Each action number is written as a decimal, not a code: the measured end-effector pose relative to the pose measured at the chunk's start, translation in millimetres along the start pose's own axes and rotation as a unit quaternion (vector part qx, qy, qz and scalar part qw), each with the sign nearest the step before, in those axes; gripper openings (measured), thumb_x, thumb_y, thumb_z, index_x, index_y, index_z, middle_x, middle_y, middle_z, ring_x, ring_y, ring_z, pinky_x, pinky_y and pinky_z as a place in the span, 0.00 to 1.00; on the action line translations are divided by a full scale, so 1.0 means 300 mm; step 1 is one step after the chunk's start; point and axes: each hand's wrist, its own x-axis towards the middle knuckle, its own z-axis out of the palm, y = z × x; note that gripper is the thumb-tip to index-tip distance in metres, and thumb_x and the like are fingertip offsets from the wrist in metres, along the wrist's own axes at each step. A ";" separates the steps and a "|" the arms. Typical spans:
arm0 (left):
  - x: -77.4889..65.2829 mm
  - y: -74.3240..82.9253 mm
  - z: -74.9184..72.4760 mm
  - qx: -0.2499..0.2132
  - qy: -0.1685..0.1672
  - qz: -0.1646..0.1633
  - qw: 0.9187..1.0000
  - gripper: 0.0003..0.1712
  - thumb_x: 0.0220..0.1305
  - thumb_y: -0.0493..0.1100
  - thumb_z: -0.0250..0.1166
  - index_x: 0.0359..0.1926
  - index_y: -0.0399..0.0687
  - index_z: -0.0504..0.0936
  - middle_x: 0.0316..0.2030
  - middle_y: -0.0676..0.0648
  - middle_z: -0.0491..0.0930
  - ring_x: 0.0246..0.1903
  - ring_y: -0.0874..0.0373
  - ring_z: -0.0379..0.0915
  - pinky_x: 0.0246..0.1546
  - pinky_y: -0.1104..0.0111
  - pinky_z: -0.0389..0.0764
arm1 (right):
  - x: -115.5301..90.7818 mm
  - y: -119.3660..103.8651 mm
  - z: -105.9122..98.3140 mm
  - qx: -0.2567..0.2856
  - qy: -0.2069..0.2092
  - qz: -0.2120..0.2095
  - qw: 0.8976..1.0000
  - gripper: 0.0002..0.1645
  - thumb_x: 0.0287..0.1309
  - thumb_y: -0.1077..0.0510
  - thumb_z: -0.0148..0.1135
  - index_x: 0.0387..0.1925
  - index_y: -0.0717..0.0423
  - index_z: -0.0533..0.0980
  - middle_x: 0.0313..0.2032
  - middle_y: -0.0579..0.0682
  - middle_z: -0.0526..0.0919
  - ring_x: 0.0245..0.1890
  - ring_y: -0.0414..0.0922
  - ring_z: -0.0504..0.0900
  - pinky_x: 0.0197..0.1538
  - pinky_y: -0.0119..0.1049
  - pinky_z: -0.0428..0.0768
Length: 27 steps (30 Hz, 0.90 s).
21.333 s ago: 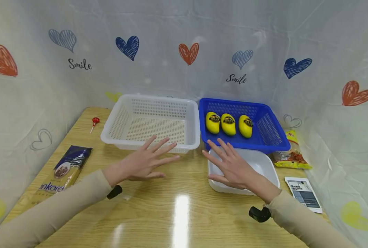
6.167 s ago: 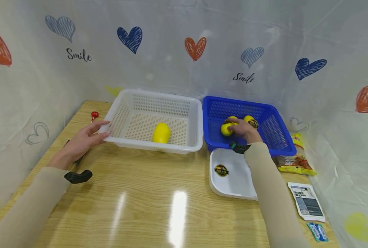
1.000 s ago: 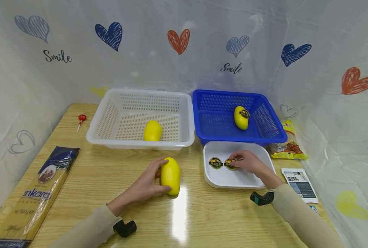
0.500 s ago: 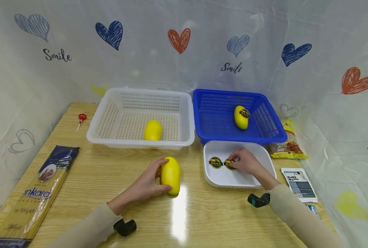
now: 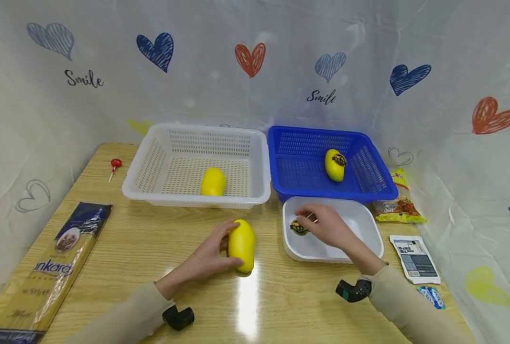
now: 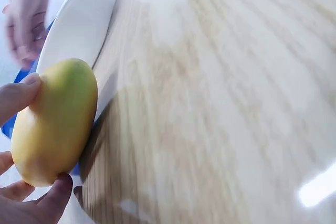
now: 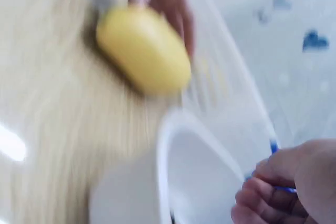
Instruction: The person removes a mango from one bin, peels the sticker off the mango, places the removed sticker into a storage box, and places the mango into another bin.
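Note:
My left hand [image 5: 211, 253] grips a yellow mango [image 5: 241, 246] on the table, thumb and fingers round its near and far ends. No label shows on this mango. Over the white tray [image 5: 358, 241] is my right hand [image 5: 328, 227], its fingers loosely curled, thumb and forefinger apart; I see nothing held in them. A round black-and-gold sticker [image 5: 299, 228] lies in the tray, partly beneath the fingertips. Any second sticker is hidden under the hand. In the left wrist view, the gripped mango [image 6: 58, 124] has a greenish top.
A white basket [image 5: 194, 198] holds one plain mango [image 5: 213, 181]. The blue basket [image 5: 293, 193] holds one labelled mango [image 5: 335, 165]. Pasta [image 5: 52, 267] and a lollipop [image 5: 115, 163] lie left. At right are a snack bag [image 5: 400, 203], a white pouch [image 5: 415, 259] and small blue-white packets [image 5: 431, 297].
My right hand has lifted from the second sticker and moved left over the tray; that sticker is now hidden. The left hand and its mango have shifted hardly at all.

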 end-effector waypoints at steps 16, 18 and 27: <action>-0.041 0.027 0.001 0.093 -0.016 -0.018 0.995 0.48 0.59 0.48 0.72 0.72 0.37 0.58 0.72 0.34 0.49 0.56 0.46 0.68 0.47 0.63 0.80 | 0.004 -0.250 0.263 -0.043 -0.081 -0.086 0.992 0.31 0.63 0.49 0.65 0.61 0.60 0.69 0.55 0.57 0.71 0.49 0.48 0.77 0.50 0.42 0.80; -0.054 0.043 -0.028 0.097 -0.041 -0.027 0.994 0.46 0.61 0.48 0.71 0.73 0.37 0.57 0.72 0.33 0.50 0.57 0.44 0.69 0.46 0.63 0.81 | 0.006 -0.252 0.271 -0.028 -0.092 -0.080 0.992 0.32 0.63 0.49 0.65 0.63 0.57 0.68 0.57 0.58 0.70 0.51 0.49 0.76 0.52 0.44 0.79; -0.089 0.214 -0.332 0.205 0.019 0.019 0.978 0.29 0.67 0.40 0.64 0.66 0.39 0.69 0.62 0.37 0.71 0.57 0.40 0.70 0.53 0.51 0.77 | 0.011 -0.250 0.270 0.031 -0.182 -0.112 0.976 0.31 0.71 0.52 0.55 0.72 0.42 0.61 0.66 0.61 0.62 0.47 0.44 0.75 0.50 0.38 0.77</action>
